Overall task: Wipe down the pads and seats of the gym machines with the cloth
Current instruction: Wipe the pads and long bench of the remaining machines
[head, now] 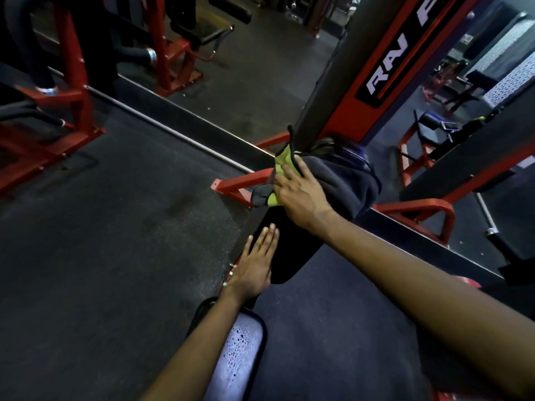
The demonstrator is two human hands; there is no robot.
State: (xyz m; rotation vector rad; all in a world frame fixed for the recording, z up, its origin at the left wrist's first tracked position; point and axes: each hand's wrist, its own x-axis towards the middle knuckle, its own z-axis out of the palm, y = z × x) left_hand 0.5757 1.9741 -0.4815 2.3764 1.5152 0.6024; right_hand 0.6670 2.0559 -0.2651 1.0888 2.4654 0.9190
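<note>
Dim indoor light, colours muted; black back pad [278, 256] nearly featureless. Pale sheen on droplet-speckled seat [243, 351] at bottom edge. Brighter patch far right at patterned wall [509, 68]. Wide-angle bend toward edges, red upright [347, 123] leans. Overall soft, background grainy

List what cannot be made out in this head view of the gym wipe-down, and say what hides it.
1. Head view: top end of the pad, covered by the cloth and the right hand.
2. Head view: near end of the seat, cut off by the bottom edge and crossed by the left forearm.
3. Head view: lettering on the red upright, cut by the top edge.
</note>
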